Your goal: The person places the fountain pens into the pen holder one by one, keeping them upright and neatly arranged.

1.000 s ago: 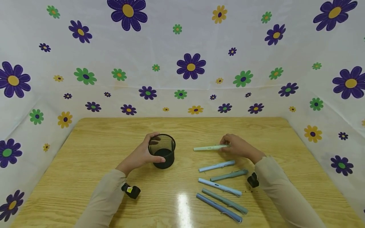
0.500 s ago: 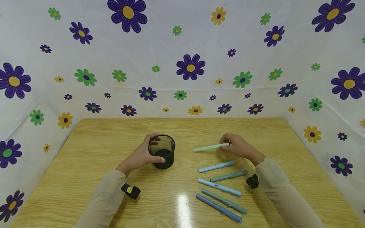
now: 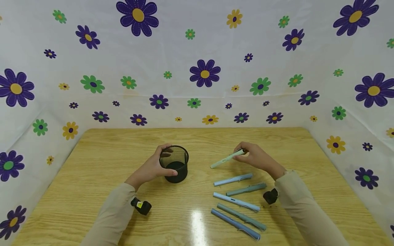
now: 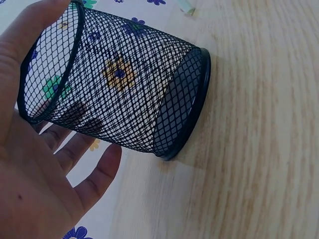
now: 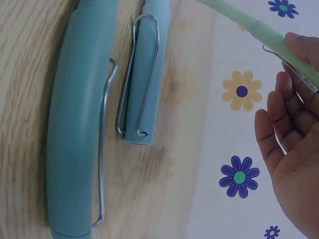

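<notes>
My left hand (image 3: pixel 154 166) grips a black mesh pen cup (image 3: pixel 181 172) near its rim, thumb on the near side and fingers behind. The cup stands upright on the table; in the left wrist view its mesh wall (image 4: pixel 124 79) and solid base band show. My right hand (image 3: pixel 257 157) pinches a pale green pen (image 3: pixel 226 160) by its capped end between thumb and fingers. That pen slants, its clip end raised and its other end low, pointing toward the cup. In the right wrist view the pen's metal clip (image 5: pixel 291 69) runs beside my fingers.
Several capped pens lie right of centre: a light blue pen (image 3: pixel 233 179), a dark green pen (image 3: pixel 246 189), another light blue pen (image 3: pixel 236 201), a grey-green pen (image 3: pixel 241 216) and a darker blue pen (image 3: pixel 235 224). A flowered cloth (image 3: pixel 172 44) walls in the wooden table (image 3: pixel 101 150).
My right hand has lifted the clip end of the pale green pen, tilting it from nearly flat to a steeper slant. My left hand and the cup have stayed in place.
</notes>
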Available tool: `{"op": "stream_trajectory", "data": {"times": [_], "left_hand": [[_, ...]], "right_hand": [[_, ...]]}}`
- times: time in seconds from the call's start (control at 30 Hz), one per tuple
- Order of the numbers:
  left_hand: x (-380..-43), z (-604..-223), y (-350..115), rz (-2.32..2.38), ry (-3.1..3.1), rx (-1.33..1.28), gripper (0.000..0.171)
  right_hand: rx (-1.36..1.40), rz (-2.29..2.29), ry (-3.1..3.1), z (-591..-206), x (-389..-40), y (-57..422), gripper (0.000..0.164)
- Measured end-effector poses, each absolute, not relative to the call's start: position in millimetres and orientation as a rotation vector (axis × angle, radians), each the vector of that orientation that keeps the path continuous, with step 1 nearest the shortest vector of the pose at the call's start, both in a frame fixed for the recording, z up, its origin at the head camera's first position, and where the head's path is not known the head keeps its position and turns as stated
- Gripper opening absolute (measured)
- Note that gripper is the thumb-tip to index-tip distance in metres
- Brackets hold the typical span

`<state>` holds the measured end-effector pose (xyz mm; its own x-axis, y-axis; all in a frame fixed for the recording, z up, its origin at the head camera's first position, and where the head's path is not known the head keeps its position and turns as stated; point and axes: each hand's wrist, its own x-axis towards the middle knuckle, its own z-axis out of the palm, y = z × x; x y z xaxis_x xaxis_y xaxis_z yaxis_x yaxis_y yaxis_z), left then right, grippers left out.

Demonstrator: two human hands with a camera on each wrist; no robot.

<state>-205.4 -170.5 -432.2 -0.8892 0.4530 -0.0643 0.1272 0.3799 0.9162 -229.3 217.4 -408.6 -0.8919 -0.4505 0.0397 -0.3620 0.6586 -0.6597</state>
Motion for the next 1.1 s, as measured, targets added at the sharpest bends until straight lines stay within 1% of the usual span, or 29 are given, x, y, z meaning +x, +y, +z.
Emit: {"op": "stream_trajectory", "data": {"times": [0.37, 0.63, 1.1], "left_hand": [[-205.9, -431.7, -168.9, 1.515, 2.33, 0.505, 0.101], [-206.8, -431.8, -170.8, 1.507, 2.342, 0.507, 0.099], [-205.8, -432.6, -170.8, 1.496, 2.356, 0.511, 0.1]], "right_hand": [[-0.712, -1.104, 2.724, -396.9, -229.9, 209.9, 0.014], [-0.744, -1.125, 2.729, -386.9, -230.4, 203.8, 0.013], [-0.854, -1.09, 2.755, -358.3, -232.7, 187.0, 0.013]]}}
